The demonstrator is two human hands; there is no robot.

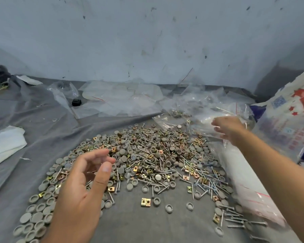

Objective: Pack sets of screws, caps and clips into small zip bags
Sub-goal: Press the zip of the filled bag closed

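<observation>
A wide heap [147, 155] of silver screws, grey round caps and brass clips lies on a grey cloth [42, 120]. Loose caps [35, 218] spread along its left edge. Two clips [145, 202] sit apart at the front, and screws [235, 220] lie at the front right. My left hand [84, 181] hovers over the heap's left side, fingers loosely curled, nothing plainly held. My right hand [226, 128] reaches to the back right, fingers spread over a blurred clear bag [205, 127] that it touches. Filled small zip bags [209, 106] are piled behind it.
A sheaf of empty red-lined zip bags [244, 181] lies under my right forearm. A large printed sack [288, 120] stands at the right. Clear plastic sheets [121, 99] and a small black object [76, 102] lie near the wall. A white bag [3, 142] lies at the left.
</observation>
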